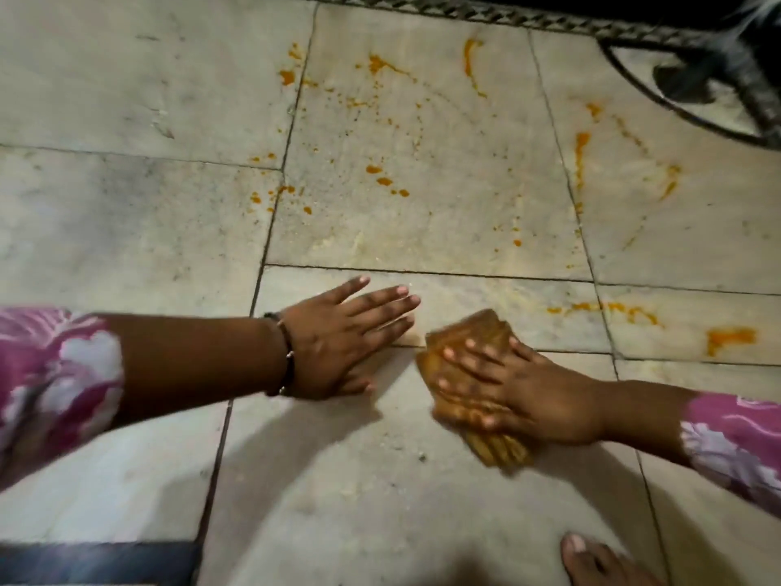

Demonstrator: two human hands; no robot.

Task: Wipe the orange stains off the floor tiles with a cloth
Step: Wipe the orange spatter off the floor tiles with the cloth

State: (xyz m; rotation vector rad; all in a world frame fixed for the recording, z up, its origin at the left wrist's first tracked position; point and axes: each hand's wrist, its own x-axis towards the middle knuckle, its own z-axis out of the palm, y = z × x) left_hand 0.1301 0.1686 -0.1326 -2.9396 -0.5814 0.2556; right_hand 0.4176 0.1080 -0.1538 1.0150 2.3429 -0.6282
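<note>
Pale stone floor tiles [126,230] fill the view. Orange stains [384,179] are spattered over the middle tile, with more orange streaks [583,154] on the tile to the right and an orange smear [729,338] at the right edge. My right hand [528,395] presses flat on a folded orange-brown cloth [465,336] on the floor, fingers spread over it. My left hand [338,336] lies flat on the tile just left of the cloth, fingers apart, holding nothing. A dark bracelet sits on its wrist.
A black metal stand [718,78] with a curved base occupies the far right corner. A patterned dark border [507,12] runs along the far edge. My bare foot [591,560] shows at the bottom right. A dark strip [97,562] lies at the bottom left.
</note>
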